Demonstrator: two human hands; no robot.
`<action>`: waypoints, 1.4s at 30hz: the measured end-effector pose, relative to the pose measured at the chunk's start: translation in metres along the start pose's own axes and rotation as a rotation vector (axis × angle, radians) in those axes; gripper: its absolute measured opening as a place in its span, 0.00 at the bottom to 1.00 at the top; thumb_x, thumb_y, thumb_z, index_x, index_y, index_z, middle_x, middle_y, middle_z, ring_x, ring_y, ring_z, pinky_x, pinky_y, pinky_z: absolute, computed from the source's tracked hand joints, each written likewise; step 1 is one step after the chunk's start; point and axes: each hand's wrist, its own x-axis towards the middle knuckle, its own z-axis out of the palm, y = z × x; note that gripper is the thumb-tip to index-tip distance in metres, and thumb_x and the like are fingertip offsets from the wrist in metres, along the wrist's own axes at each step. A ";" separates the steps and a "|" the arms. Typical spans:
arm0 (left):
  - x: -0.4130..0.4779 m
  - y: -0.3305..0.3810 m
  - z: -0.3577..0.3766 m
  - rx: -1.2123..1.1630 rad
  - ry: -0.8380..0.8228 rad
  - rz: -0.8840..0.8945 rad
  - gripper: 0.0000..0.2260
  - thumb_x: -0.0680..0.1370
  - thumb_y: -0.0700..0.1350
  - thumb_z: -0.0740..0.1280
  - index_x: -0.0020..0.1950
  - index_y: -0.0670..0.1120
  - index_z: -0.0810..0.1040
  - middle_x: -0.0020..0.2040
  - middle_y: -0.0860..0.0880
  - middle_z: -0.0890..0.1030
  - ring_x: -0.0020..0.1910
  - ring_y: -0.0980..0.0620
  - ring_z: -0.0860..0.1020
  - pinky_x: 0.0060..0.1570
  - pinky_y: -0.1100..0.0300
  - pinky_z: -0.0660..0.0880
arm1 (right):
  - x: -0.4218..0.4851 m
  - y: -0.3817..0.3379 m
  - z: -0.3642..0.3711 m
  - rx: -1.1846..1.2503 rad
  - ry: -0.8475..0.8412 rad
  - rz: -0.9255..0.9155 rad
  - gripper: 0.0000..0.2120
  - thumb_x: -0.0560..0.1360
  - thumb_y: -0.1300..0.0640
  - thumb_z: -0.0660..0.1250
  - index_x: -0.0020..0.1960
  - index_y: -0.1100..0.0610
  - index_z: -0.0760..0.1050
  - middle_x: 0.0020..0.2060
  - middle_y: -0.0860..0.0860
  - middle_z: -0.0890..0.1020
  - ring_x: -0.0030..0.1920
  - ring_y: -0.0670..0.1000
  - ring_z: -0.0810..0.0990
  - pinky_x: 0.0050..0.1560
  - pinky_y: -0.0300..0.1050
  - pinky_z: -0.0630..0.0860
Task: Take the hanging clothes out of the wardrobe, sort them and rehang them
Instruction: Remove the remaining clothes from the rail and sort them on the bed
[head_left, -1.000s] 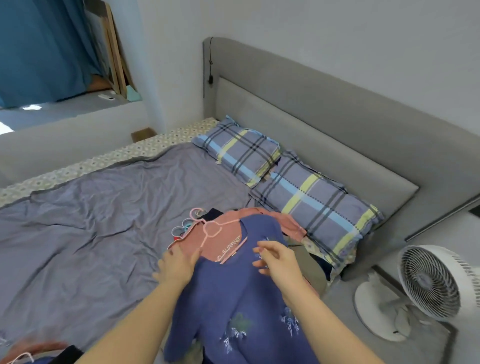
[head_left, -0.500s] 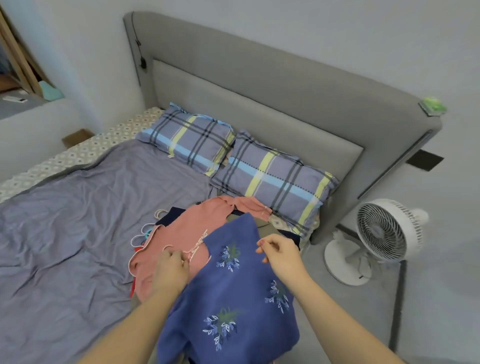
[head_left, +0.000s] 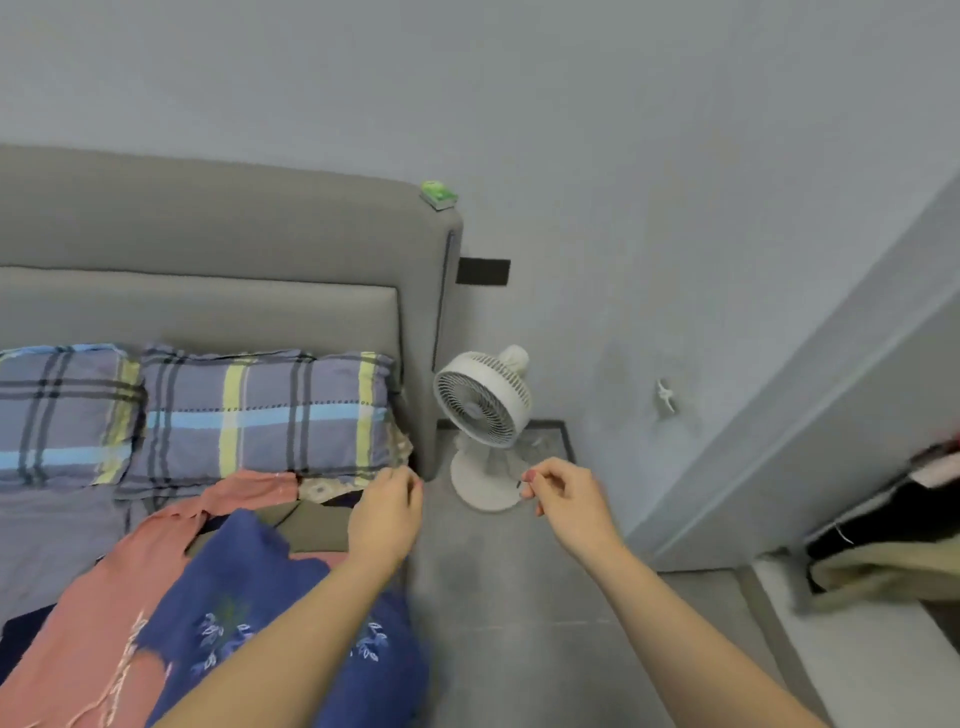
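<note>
Your left hand (head_left: 387, 512) hovers over the right edge of the bed, back toward you, with its fingers bent loosely forward. Nothing shows in its grasp, and it does not touch the clothes below it. Your right hand (head_left: 566, 499) is out over the grey floor (head_left: 519, 582), in front of the base of the white fan (head_left: 483, 400). Its fingers are loosely curled, the thumb tip sits close to the forefinger, and nothing can be seen between them.

The clothes lie in a heap on the bed by your left forearm. On top is a blue top (head_left: 249, 597) with small embroidered flowers, spread flat and partly under your arm. A pink garment (head_left: 98, 623) lies beneath it and sticks out to the left and toward the pillows. An olive piece (head_left: 311, 525) shows between the blue top and your left hand. Whether any hangers are still inside the clothes cannot be made out.

Two checked pillows (head_left: 265, 415) rest against the grey headboard (head_left: 208, 223), the nearer one just behind the heap. A small green object (head_left: 439, 193) sits on the headboard's right corner. The fan stands on the floor just beside the bed's end. At the far right edge, dark and cream cloth (head_left: 893, 540) lies in a low opening.
</note>
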 end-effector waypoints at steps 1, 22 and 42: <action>0.004 0.032 0.013 0.012 -0.023 0.066 0.08 0.80 0.47 0.60 0.43 0.47 0.73 0.43 0.48 0.75 0.44 0.45 0.76 0.40 0.52 0.71 | -0.002 0.011 -0.025 -0.027 0.048 0.010 0.11 0.77 0.63 0.63 0.39 0.52 0.77 0.31 0.45 0.81 0.27 0.38 0.75 0.34 0.32 0.71; -0.157 0.564 0.257 0.129 -0.234 1.118 0.15 0.83 0.50 0.55 0.38 0.47 0.65 0.31 0.50 0.69 0.30 0.47 0.66 0.35 0.56 0.61 | -0.182 0.261 -0.460 -0.225 0.898 0.413 0.15 0.81 0.54 0.57 0.40 0.61 0.72 0.34 0.57 0.80 0.37 0.58 0.78 0.40 0.56 0.76; -0.094 0.729 0.428 -0.078 -0.552 1.395 0.11 0.80 0.47 0.61 0.38 0.49 0.70 0.32 0.51 0.75 0.30 0.51 0.75 0.32 0.53 0.75 | -0.120 0.341 -0.576 -0.139 1.241 0.763 0.15 0.78 0.52 0.65 0.35 0.57 0.69 0.29 0.51 0.77 0.33 0.51 0.79 0.39 0.52 0.77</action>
